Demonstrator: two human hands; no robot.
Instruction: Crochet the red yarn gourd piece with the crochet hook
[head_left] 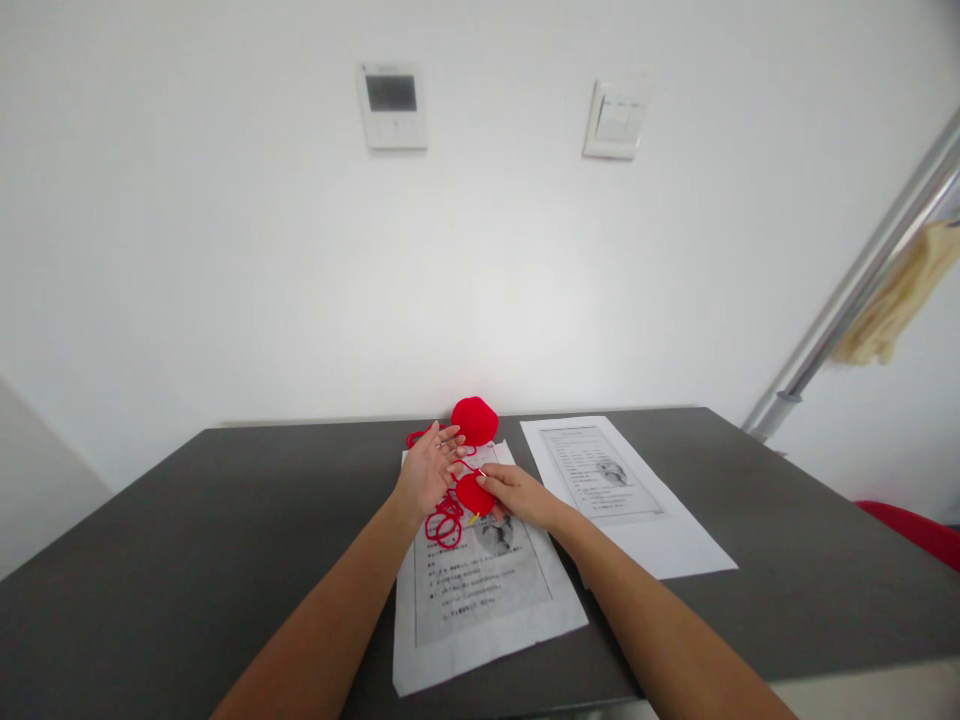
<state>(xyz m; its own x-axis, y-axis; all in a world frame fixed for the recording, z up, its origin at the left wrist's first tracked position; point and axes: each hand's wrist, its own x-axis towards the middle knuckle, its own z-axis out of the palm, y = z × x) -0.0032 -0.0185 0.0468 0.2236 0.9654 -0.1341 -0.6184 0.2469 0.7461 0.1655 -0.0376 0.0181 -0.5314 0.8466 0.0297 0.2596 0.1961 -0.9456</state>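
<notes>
My left hand (429,472) is turned palm up with its fingers apart, just left of a small red crocheted piece (471,494). Red yarn runs close to its fingers; whether a strand lies over them I cannot tell. My right hand (516,492) pinches the piece at its right edge between thumb and fingers. A small pale tip shows by the right thumb, too small to name. Something thin and yellow (474,519) pokes out below the piece. Loose loops of red yarn (445,530) lie under the hands, and a red yarn ball (475,421) sits behind them near the wall.
Beneath the hands lies a printed sheet (491,640), and a second printed sheet (675,550) is to its right. The dark table (225,560) meets a white wall carrying a panel (394,107) and a switch (616,120). At right are a metal pole (862,270) and a red object (911,530).
</notes>
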